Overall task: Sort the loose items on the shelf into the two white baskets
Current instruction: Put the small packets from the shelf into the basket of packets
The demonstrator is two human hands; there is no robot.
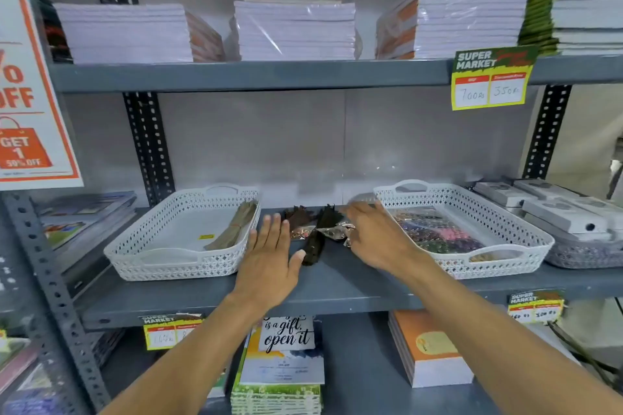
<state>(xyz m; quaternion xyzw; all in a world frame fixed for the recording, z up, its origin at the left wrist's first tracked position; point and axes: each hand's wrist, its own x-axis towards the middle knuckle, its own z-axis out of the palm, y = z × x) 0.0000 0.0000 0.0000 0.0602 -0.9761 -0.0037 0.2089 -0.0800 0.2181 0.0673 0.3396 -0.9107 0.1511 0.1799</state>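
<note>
Two baskets: both white, openwork-sided, on the grey middle shelf [337, 283], with a gap of bare shelf between them.
Left basket [175, 266]: mostly bare inside; one flat brownish bundle [232, 227] leans along its right wall, and a small yellow sticker [206, 236] lies on the floor. What the bundle is made of cannot be told.
Right basket [472, 263]: holds clear packets of small multicoloured bits [438, 232], possibly beads; the picture is too soft to be sure.
Loose items: in the gap, dark tassel-like pieces [313, 239] and small shiny packets [332, 232]. Their edges blur together, so a count is not possible.
Left hand [269, 259]: flat, palm down, fingers straight and close together, just beside the left basket's right wall, gripping nothing. The thumb tip lies at the lower end of a dark piece; whether it touches is unclear.
Right hand [374, 239]: palm down, fingers spread over the shiny packets near the right basket's left rim. The fingertips are hidden on the far side of the hand, so whether they pinch a packet cannot be told.
Upper shelf: wrapped stacks of white paper [296, 30]; the top stack is cut off by the frame.
Price tag [492, 81]: handwritten figures, hard to read.
Left edge: an orange sale poster [23, 94], cropped.
Lower shelf: books [283, 364], partly hidden by the forearms.
</note>
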